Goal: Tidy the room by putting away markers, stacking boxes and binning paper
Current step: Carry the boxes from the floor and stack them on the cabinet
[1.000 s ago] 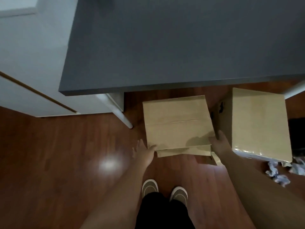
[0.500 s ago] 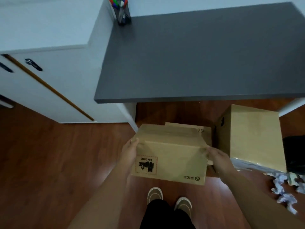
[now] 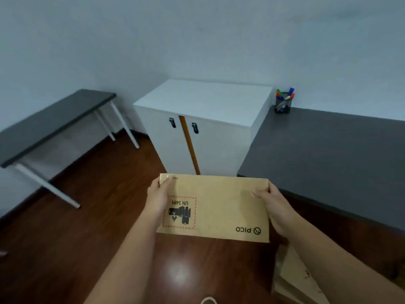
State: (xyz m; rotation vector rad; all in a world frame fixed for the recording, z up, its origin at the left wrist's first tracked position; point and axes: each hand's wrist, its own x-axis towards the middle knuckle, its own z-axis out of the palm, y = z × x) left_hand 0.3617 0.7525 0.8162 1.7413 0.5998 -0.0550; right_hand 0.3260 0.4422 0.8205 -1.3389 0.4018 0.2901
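Note:
A brown cardboard box point(image 3: 221, 207) with an upside-down PICO logo and a red-framed UN 3481 label hangs in the air in front of me. My left hand point(image 3: 158, 195) grips its left edge and my right hand point(image 3: 275, 204) grips its right edge. At the bottom right lies part of another cardboard box point(image 3: 295, 275) on the floor. A black mesh cup with coloured markers point(image 3: 283, 102) stands at the far corner of the dark desk point(image 3: 328, 154).
A white two-door cabinet point(image 3: 201, 121) stands straight ahead against the wall. A second dark table on white legs point(image 3: 50, 126) is at the left. Dark wooden floor point(image 3: 87, 216) lies between them. My shoe tip point(image 3: 208, 300) shows at the bottom.
Both hands gripped the box on the floor and lifted it up in front of me. My view swung up from the floor to the cabinet and wall.

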